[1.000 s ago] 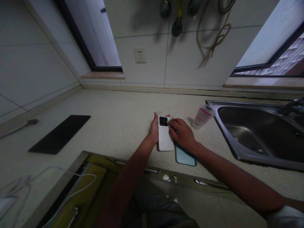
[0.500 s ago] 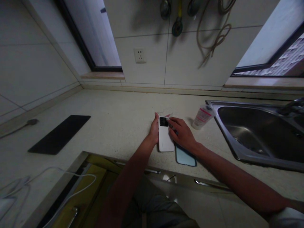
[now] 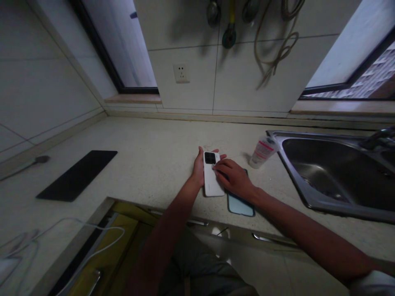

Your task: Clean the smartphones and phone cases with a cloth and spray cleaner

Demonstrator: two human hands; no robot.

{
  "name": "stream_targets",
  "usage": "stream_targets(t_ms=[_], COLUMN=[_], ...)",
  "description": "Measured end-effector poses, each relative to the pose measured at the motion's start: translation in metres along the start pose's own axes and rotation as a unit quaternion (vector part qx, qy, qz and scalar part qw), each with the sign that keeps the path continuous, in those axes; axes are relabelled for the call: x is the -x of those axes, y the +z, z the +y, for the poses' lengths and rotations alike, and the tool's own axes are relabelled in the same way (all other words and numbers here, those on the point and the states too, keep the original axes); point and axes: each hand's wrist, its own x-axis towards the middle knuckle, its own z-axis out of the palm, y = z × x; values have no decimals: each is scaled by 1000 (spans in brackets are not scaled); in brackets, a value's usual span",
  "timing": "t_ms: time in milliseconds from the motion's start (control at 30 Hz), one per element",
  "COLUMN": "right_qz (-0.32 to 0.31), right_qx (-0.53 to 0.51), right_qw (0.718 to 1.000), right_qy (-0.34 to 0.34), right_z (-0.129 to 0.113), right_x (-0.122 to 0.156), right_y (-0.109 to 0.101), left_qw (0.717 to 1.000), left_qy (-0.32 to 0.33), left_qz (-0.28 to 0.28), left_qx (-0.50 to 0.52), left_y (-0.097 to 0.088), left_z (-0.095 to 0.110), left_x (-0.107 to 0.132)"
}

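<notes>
A white phone (image 3: 212, 181) lies back up in my left hand (image 3: 198, 169), with its black camera block (image 3: 210, 158) at the far end. My left thumb runs along its left edge, and fingertips show beyond the right edge. My right hand (image 3: 233, 174) is over the phone's right side, its fingers pinched together against the white back just below the camera block. A small pale bit shows at those fingertips, too small to name. Beneath my right hand, partly covered by it, a light blue phone case (image 3: 240, 204) rests on the counter.
A plastic cup (image 3: 261, 153) with pink print stands right of my hands, beside the steel sink (image 3: 304, 197). A black flat mat (image 3: 78, 174) lies on the counter (image 3: 154, 156) at left. A white cable (image 3: 101, 227) hangs over the front edge.
My right fingers have slid from the camera block down onto the white back. The phone has shifted slightly left, and more of my left fingertips show past its right edge.
</notes>
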Motion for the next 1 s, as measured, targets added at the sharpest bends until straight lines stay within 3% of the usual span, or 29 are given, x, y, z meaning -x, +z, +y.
stream_targets(t_ms=[667,1000], right_qz=[-69,-79], right_qx=[-72,-71], right_qw=[984,980], right_qy=[-146,-167], right_z=[-16,-17], right_x=[0,-1], right_y=[-2,-4], left_qw=[1000,1000], left_qy=[11,9], left_qz=[-11,-11], left_qx=[-9,-22], left_y=[-7,-7], left_z=[-1,-1], left_x=[-4,-4])
